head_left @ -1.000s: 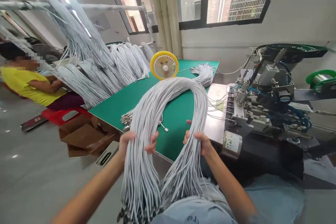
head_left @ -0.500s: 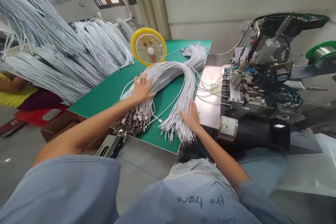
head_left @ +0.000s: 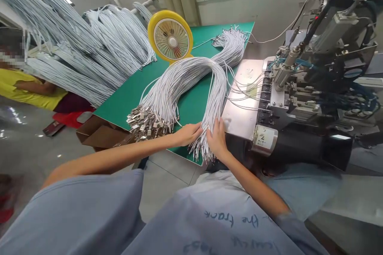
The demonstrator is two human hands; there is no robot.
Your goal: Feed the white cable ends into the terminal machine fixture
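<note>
A thick bundle of white cables (head_left: 217, 91) arches over the green tabletop, its bare ends hanging at the front edge. My left hand (head_left: 190, 134) presses its closed fingers against the left side of this bundle near the ends. On the opposite side, my right hand (head_left: 217, 140) grips the same strands, with the fingers partly hidden among them. Metal connectors (head_left: 149, 123) cap the cable ends piled to the left. Another heap of cable ends (head_left: 230, 38) lies at the far corner of the green table (head_left: 191, 113).
A yellow fan (head_left: 170, 36) stands behind the cables. To the right is a machine (head_left: 281, 75) with a metal plate (head_left: 239, 117) and several cables running into it. More cable bundles (head_left: 119, 40) hang at left, near a person in yellow (head_left: 30, 87). A cardboard box (head_left: 101, 131) sits below.
My left hand has left the connector-end pile and moved right to the bare-ended bundle. My right hand stays at that bundle. The view has shifted.
</note>
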